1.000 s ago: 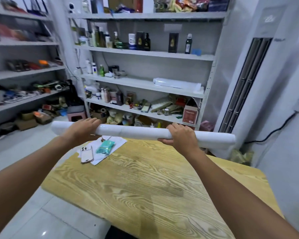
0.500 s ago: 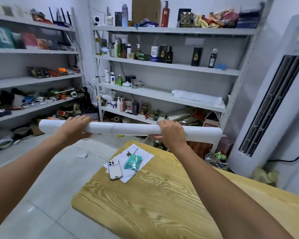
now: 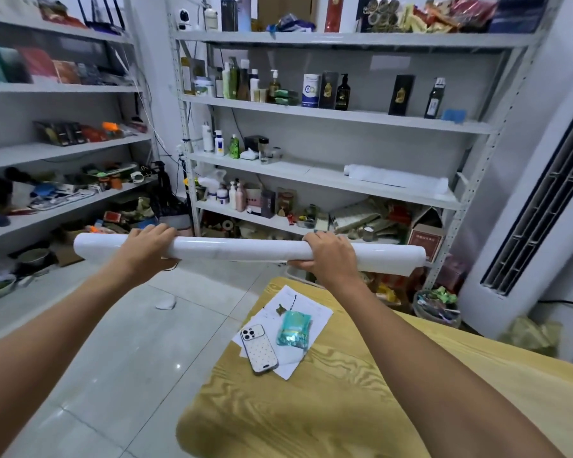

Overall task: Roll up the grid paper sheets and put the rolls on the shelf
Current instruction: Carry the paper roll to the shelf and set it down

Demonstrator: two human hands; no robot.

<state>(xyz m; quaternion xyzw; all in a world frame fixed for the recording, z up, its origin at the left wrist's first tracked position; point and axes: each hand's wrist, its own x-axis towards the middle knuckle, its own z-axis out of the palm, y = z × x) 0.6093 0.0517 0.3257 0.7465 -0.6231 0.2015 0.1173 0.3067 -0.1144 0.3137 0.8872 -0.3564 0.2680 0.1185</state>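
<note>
I hold a long white roll of paper (image 3: 239,248) level in the air, in front of the shelving. My left hand (image 3: 146,247) grips it near its left end and my right hand (image 3: 329,259) grips it right of the middle. The roll's right end (image 3: 401,259) looks looser and wider. A second white roll (image 3: 394,177) lies on the third board of the grey metal shelf (image 3: 311,175), toward its right side.
The wooden table (image 3: 344,408) is below right, with a phone (image 3: 259,348), a teal packet (image 3: 294,328) and loose papers (image 3: 318,314) at its corner. Bottles and boxes crowd the shelves. A tall white air conditioner (image 3: 526,209) stands right. Tiled floor (image 3: 113,342) lies left.
The view has shifted left and closer to the shelving, and the table has slid to the lower right. Both hands keep their grip on the roll, now held over the floor.
</note>
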